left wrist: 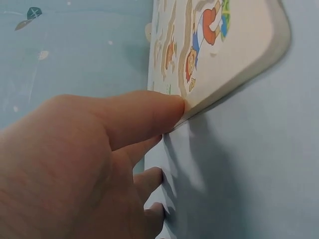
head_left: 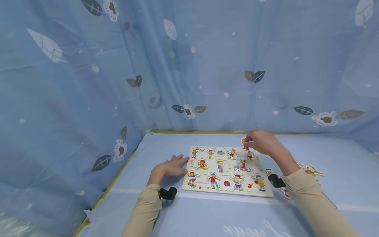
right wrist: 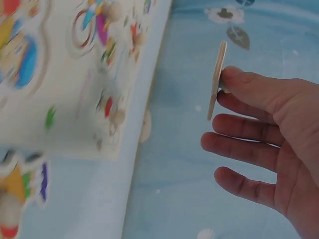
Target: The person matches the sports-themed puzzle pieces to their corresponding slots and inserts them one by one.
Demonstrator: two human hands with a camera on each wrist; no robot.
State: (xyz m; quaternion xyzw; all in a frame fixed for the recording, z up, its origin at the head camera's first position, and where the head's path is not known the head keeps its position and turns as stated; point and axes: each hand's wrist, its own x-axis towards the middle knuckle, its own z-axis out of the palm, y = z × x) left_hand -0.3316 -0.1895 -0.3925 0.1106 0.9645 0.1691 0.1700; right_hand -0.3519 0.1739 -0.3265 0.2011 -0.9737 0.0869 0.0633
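Note:
A flat wooden puzzle board with printed sports figures lies on the table. Over its far right corner my right hand holds a thin wooden puzzle piece shaped like a figure. Seen edge-on in the right wrist view, the puzzle piece is pinched between thumb and index finger, while the other fingers spread below it. My left hand is at the board's left edge with fingers extended. In the left wrist view, the thumb touches the board's edge, and the other fingers rest on the tablecloth beside it.
Several loose puzzle pieces lie on the light blue tablecloth right of the board, partly hidden by the right forearm. Blue curtains with leaf prints hang behind the table and along its left side. Each wrist wears a small black camera.

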